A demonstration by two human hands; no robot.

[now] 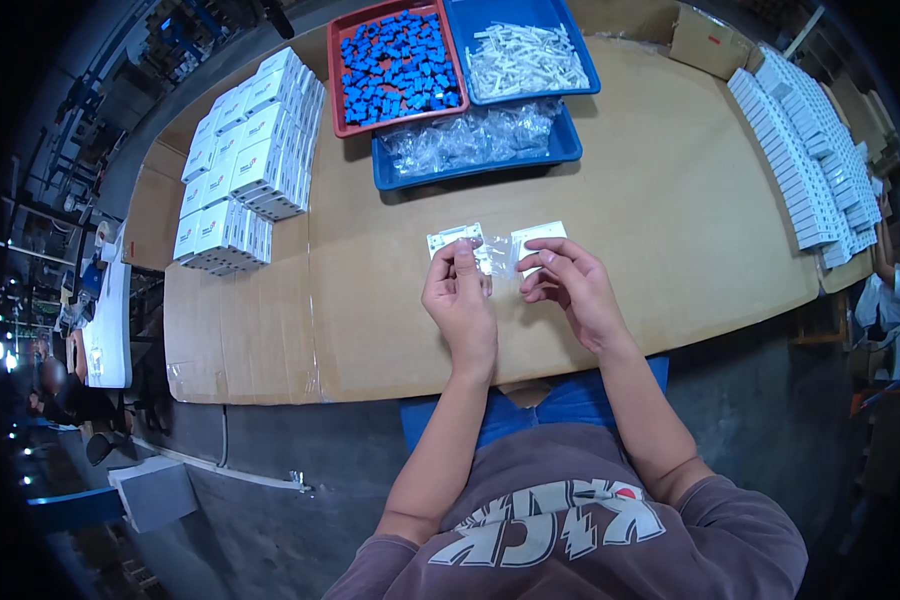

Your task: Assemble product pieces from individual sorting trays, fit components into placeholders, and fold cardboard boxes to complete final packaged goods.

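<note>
My left hand (460,298) is closed in a pinch on a small clear plastic bag (498,256), which spreads out to the right of the thumb. A white piece with small dark details (454,236) shows just beyond these fingertips; I cannot tell whether it is held or lies on the table. My right hand (578,292) hovers by the bag's right side, fingers bent and apart, gripping nothing that I can see. Partly behind those fingers lies a flat white square piece (545,231) on the cardboard-covered table (390,330).
Beyond my hands stand a red tray of blue parts (400,65), a blue tray of white sticks (526,60) and a lower blue tray of clear bags (470,140). White boxes are stacked at left (235,160); more white boxes (795,150) stand in rows at right.
</note>
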